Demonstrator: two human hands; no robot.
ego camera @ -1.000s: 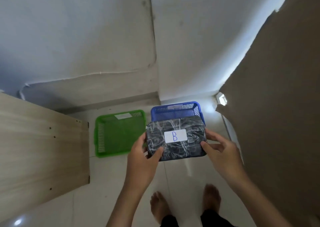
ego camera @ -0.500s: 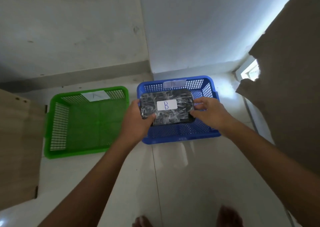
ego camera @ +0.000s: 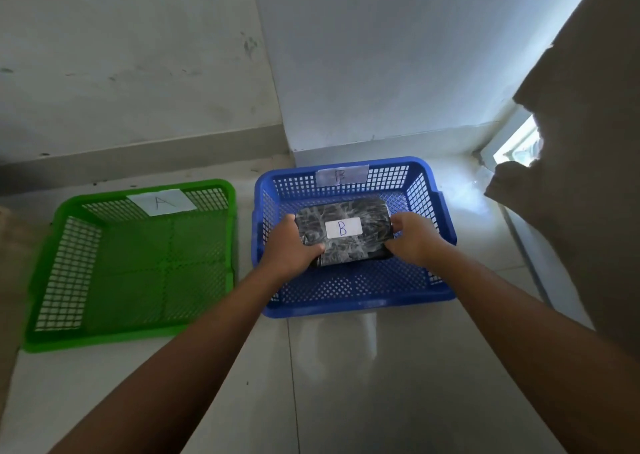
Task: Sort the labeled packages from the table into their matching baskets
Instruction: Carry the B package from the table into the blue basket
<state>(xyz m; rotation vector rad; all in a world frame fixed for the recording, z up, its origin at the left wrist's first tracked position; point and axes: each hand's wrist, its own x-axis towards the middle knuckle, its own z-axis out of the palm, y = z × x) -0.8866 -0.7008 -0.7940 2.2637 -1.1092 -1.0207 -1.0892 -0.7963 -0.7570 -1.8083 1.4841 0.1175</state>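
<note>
A black plastic-wrapped package [ego camera: 367, 216] with a white label marked B sits low inside the blue basket [ego camera: 353, 303], which carries a B label on its far wall. My left hand [ego camera: 289, 247] grips the package's left end and my right hand [ego camera: 410, 240] grips its right end. Whether the package touches the basket floor I cannot tell. To the left stands the green basket [ego camera: 52, 280], labelled A, with nothing in it.
Both baskets stand on a pale tiled floor [ego camera: 346, 384] against a wall corner. A brown cardboard sheet [ego camera: 595, 142] leans at the right, and a wooden table edge [ego camera: 8, 301] shows at the far left.
I have bent closer to the floor. Both hands have lowered the B package from above the blue basket down into it.
</note>
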